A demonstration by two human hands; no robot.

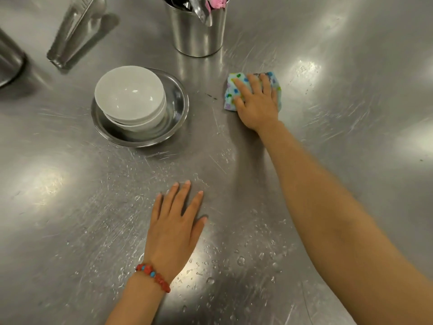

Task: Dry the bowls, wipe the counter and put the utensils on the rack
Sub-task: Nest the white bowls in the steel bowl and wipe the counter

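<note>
The scratched stainless-steel counter point(339, 55) fills the whole view; none of its edges is visible. Wide bare stretches lie at right and lower left. Water droplets point(241, 260) speckle the near centre, around and beyond the left hand.

At the left margin a dark rounded metal vessel point(9, 59) is cut off by the frame, and I cannot tell what it is. One set of flat steel tongs point(75, 29) lies at upper left, well apart from the bowls.

One cylindrical steel utensil holder point(199, 36) stands at top centre, holding spoons and a pink-handled item; the count inside cannot be told.

One shallow round steel dish point(178, 99) sits left of centre and carries stacked white ceramic bowls point(128, 92), at least two, tilted left.

One folded blue cloth with coloured spots point(230, 90) lies right of the dish, near the holder. The right hand point(257, 102) presses it down, fingers spread flat over it.

The left hand point(174, 226) rests flat on the counter, fingers straight, holding nothing. One red and blue beaded bracelet point(153, 275) circles its wrist.
</note>
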